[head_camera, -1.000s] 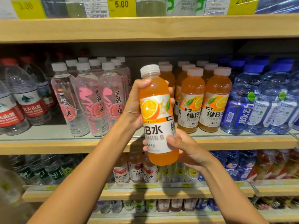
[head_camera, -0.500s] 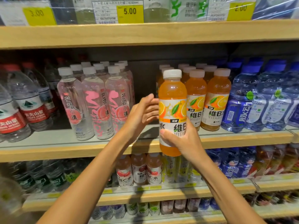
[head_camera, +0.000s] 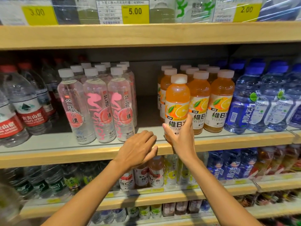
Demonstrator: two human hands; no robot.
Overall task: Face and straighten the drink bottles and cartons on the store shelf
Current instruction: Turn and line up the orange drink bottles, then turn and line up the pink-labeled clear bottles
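My right grip (head_camera: 180, 141) wraps lower label of orange vitamin-drink plastic bottle (head_camera: 177, 97), upright at wooden shelf (head_camera: 65, 156) front edge. My left grip (head_camera: 138, 149) relaxed, empty, at same edge.

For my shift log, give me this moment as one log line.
right grip: holds orange bottle at shelf front | left grip: open, empty | label: facing out

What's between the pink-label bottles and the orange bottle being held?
Only bare shelf, up to the orange bottle; the left hand sits at the shelf edge. Head view.
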